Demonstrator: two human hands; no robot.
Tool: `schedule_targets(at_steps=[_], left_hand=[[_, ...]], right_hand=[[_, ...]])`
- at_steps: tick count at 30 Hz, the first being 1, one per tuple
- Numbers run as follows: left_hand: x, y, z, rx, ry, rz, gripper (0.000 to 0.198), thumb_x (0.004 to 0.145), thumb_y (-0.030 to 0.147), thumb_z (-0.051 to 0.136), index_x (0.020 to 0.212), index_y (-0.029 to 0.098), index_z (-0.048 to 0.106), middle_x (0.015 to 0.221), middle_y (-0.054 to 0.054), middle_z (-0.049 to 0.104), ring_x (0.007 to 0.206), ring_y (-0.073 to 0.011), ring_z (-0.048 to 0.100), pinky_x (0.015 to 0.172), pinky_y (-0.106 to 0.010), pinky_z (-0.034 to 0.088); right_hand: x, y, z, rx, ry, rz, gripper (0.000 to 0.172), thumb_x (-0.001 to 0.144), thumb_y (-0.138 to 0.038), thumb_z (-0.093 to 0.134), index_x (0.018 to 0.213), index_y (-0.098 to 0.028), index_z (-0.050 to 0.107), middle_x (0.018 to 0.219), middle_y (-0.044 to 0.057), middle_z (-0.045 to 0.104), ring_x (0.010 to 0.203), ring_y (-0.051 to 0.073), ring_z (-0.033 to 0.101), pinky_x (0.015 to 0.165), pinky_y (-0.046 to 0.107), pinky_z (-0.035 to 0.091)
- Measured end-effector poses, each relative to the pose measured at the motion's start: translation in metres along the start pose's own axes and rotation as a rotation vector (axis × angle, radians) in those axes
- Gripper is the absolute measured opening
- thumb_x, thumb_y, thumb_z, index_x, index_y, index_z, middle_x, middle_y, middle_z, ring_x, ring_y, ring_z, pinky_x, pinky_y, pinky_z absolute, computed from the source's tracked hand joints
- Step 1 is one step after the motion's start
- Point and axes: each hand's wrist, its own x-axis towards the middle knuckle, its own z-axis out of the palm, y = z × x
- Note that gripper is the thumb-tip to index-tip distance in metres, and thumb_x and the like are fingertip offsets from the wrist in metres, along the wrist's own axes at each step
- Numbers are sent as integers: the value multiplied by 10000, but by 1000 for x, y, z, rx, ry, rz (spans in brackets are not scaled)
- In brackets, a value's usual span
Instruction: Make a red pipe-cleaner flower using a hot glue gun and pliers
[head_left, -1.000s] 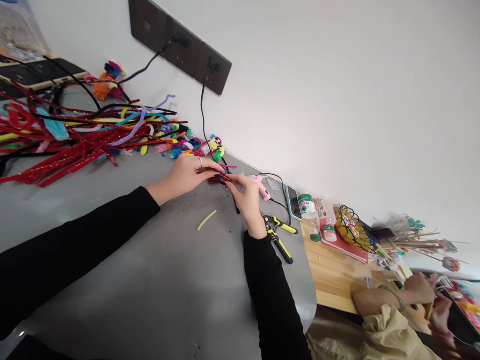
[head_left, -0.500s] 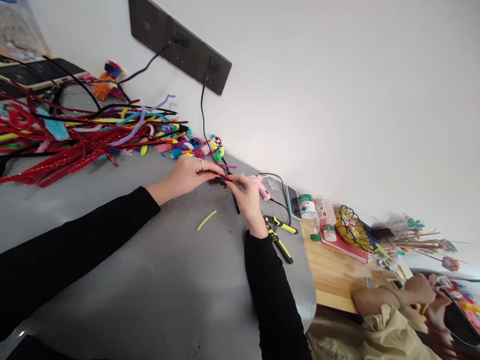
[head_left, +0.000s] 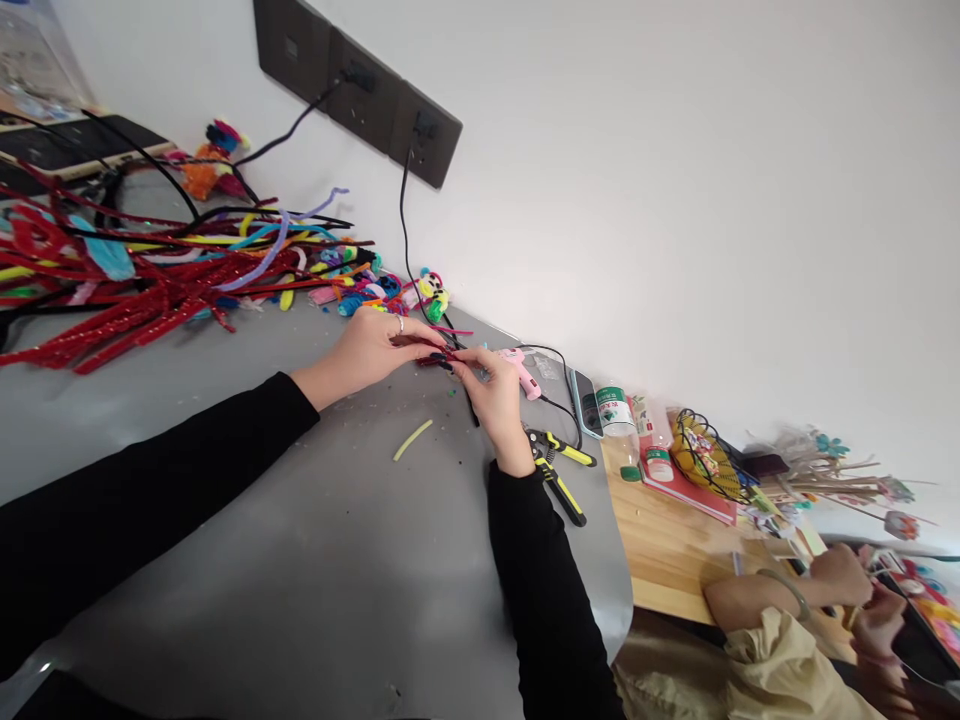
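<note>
My left hand [head_left: 375,348] and my right hand [head_left: 491,395] meet over the grey table [head_left: 315,560], both in black sleeves. Their fingertips pinch a small dark red glittery pipe-cleaner piece [head_left: 437,356] between them. A ring shows on a left finger. Below the hands a short yellow-green pipe-cleaner scrap [head_left: 413,440] lies loose on the table.
A heap of red and coloured pipe cleaners [head_left: 150,275] covers the far left. A pink glue gun [head_left: 520,372], yellow-handled pliers [head_left: 559,470], a phone [head_left: 585,403] and a bottle [head_left: 619,420] lie right. Another person's arms [head_left: 795,600] work at the wooden table [head_left: 667,550].
My hands stay almost still on the red piece, fingers shifting slightly. The other person's hands at the lower right have moved a little.
</note>
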Motion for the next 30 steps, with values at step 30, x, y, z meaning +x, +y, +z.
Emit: schedule_targets(at_steps=[30], left_hand=[[6,-4,-1,-233,-104,-309,273,726,428,837,821,183,762,746,-36,799,736,-229,768,755,-383,663]], right_hand=[[-1,2,2,-241,-20,-202,209,1016,-355,596,974,-220,750,926,82,774,860,233,695,811,363,523]])
